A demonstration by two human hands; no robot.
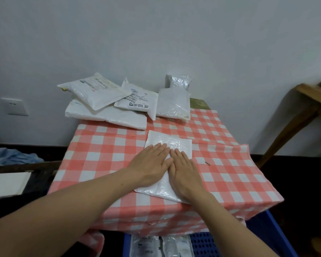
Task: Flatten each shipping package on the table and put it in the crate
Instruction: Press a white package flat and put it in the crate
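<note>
A worktop [100, 145] under a red-and-white checked cloth carries a loose pile of white bubble mailers [107, 101] at its far edge by the wall, well apart from the hands, with a wooden side table [308, 101] to the right and a wall socket [15, 106] to the left. Below the near edge, a blue plastic crate [272, 236] holds flattened packages [161, 246] lying side by side. One white shipping package [176, 145] lies flat mid-worktop, its long axis running away from the person toward the wall; the left hand [152, 162] and right hand [183, 173] press on it side by side, palms down, fingers straight, gripping nothing
</note>
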